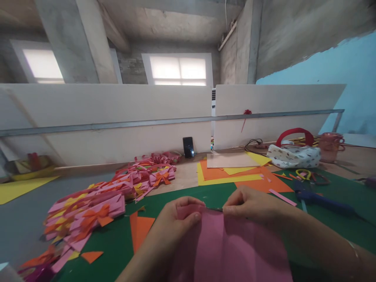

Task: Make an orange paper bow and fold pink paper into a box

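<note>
A pink sheet of paper (pixel 213 246) with fold lines hangs upright in front of me, above the green work surface (pixel 188 191). My left hand (pixel 182 217) pinches its top edge at the left, thumb in front. My right hand (pixel 243 205) pinches the same edge a little further right. Between the two hands a thin dark strip shows along the edge; I cannot make out what it is. The lower part of the sheet runs out of view. Orange paper pieces (pixel 143 231) lie left of my left hand.
Pink folded paper pieces with orange bows (pixel 101 215) are piled at left. Yellow and orange sheets (pixel 266 179) lie ahead. On the right are a blue glue gun (pixel 323 200), yellow-handled scissors (pixel 305 174), a red-handled cloth bag (pixel 293 156) and a pink jug (pixel 328 148). A phone (pixel 188 147) leans against the white partition.
</note>
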Motion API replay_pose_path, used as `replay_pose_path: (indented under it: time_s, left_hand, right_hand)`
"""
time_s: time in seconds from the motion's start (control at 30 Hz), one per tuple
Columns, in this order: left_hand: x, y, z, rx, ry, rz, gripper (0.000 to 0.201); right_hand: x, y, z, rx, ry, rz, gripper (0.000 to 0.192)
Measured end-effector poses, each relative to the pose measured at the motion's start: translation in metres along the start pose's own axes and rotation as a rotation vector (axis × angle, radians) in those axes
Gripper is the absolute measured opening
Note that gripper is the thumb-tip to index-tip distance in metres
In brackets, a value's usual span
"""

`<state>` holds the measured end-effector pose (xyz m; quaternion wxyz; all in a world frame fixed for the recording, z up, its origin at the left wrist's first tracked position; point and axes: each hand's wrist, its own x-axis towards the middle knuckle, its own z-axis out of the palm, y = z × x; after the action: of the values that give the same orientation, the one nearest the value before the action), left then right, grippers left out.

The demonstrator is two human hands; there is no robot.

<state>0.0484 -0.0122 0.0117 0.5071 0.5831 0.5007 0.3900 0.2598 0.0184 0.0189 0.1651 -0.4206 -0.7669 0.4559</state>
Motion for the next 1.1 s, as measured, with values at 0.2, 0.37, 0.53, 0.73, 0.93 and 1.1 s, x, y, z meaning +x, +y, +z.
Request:
replay_pose_path:
  time_s: [0.2, 0.37, 0.53, 0.73, 0.93, 1.1]
  left_hand:
    - [0.002, -0.002, 0.002, 0.038, -0.047, -0.031, 0.037]
    - [0.000, 0.002, 0.004, 0.023, -0.038, -0.057, 0.047]
    - [0.000, 0.001, -0.002, 0.120, 0.011, -0.017, 0.064]
    - [0.001, 0.000, -0.002, 0.178, 0.039, -0.022, 0.067]
    - [0.000, -0.001, 0.000, 0.145, -0.005, -0.016, 0.068]
    - [0.002, -0.005, -0.001, 0.165, -0.015, 0.023, 0.066]
  right_hand:
    - [0.002, 0.000, 0.003, -0.020, 0.004, -0.005, 0.032]
    - [0.001, -0.001, 0.001, -0.030, 0.009, -0.022, 0.033]
    - [-0.002, -0.003, -0.004, 0.042, 0.025, -0.010, 0.034]
    - [-0.004, 0.000, -0.006, 0.074, -0.010, -0.009, 0.029]
    - [-0.002, 0.001, -0.009, 0.036, -0.061, -0.019, 0.026]
    - [-0.003, 0.000, -0.007, 0.057, -0.037, -0.039, 0.031]
